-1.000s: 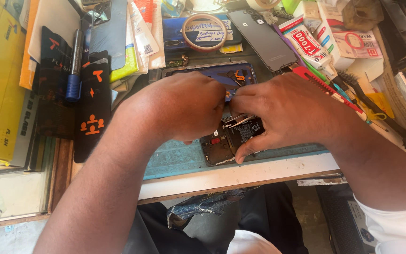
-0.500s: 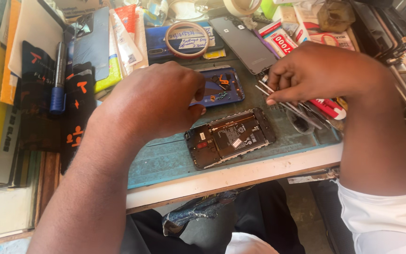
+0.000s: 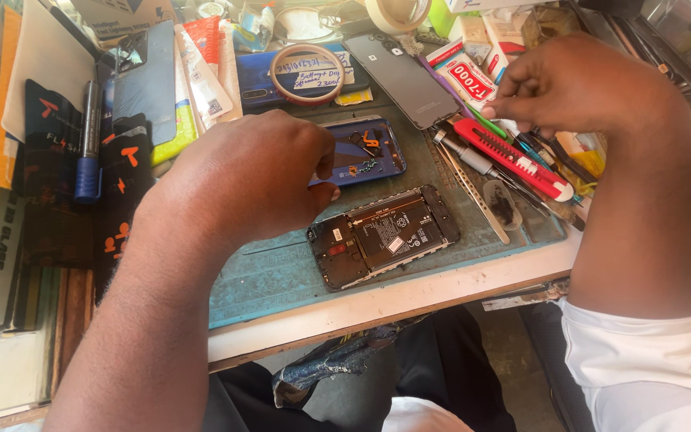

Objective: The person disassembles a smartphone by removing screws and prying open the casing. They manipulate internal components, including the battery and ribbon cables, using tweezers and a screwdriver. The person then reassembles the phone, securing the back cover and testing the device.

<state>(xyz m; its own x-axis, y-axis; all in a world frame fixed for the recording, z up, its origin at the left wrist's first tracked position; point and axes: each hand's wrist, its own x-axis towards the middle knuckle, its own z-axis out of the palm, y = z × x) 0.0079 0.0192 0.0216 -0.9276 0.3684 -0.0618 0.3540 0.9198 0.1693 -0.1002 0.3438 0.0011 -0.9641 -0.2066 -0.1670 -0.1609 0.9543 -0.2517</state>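
1. On the green work mat (image 3: 281, 280) lies an opened phone (image 3: 383, 236), back cover off, battery and board showing.
2. Just left of the opened phone, the left hand (image 3: 241, 180) hovers loosely curled; whether it pinches anything cannot be told.
3. Up and right of the opened phone, the right hand (image 3: 581, 84) pinches narrowly above a red utility knife (image 3: 513, 158) and metal tweezers (image 3: 473, 186).
4. Behind the opened phone rests a blue phone back cover (image 3: 365, 152).

Under the left hand (image 3: 253, 180) lies a teal work mat (image 3: 281, 276), and just right of its thumb an opened phone (image 3: 384, 236), black inside with a small red part. Beyond its fingers sits a blue phone back cover (image 3: 365, 152). Below the right hand (image 3: 577, 84) lies a red utility knife (image 3: 513, 158) with white markings.
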